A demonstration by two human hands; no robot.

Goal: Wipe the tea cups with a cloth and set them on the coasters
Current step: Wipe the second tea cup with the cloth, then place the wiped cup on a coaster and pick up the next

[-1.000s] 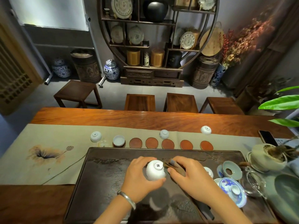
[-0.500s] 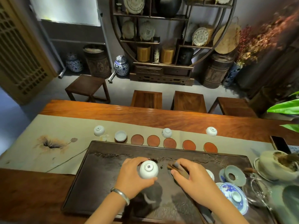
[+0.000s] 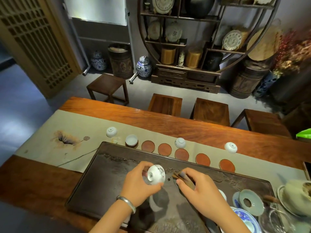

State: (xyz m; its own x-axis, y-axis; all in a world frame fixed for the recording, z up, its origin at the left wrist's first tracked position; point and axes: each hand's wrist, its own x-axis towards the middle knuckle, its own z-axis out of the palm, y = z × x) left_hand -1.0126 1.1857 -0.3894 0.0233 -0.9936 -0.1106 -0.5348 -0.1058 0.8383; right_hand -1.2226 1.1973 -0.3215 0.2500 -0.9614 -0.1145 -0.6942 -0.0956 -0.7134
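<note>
1. white porcelain tea cup [image 3: 156, 174] sits in the left hand [image 3: 138, 185], fingers and thumb curled round it, held tilted above the dark tea tray [image 3: 94, 182] with its foot ring turned toward the camera; a small dark mark shows on the foot and a faint painted motif on the side, neither readable.
2. right hand [image 3: 200, 192] pinches a folded dark brown cloth [image 3: 182, 178] between thumb and fingers, just right of the cup and not touching it.
3. a silver bangle [image 3: 126, 200] circles the left wrist.
4. beyond the tray's far edge, a row of round reddish coasters [image 3: 181, 154] lies on the beige table runner [image 3: 42, 140]; five are bare.
5. at the left end of the row an upright cup [image 3: 131, 140] rests on a coaster.
6. three more cups stand upside down on the runner: one at far left [image 3: 111, 131], one behind the middle coasters [image 3: 180, 142], one toward the right [image 3: 230, 147]; their base marks are too small to read.
7. at the tray's right end stand a celadon strainer dish [image 3: 251, 202] and a blue-and-white dish [image 3: 244, 217].
</note>
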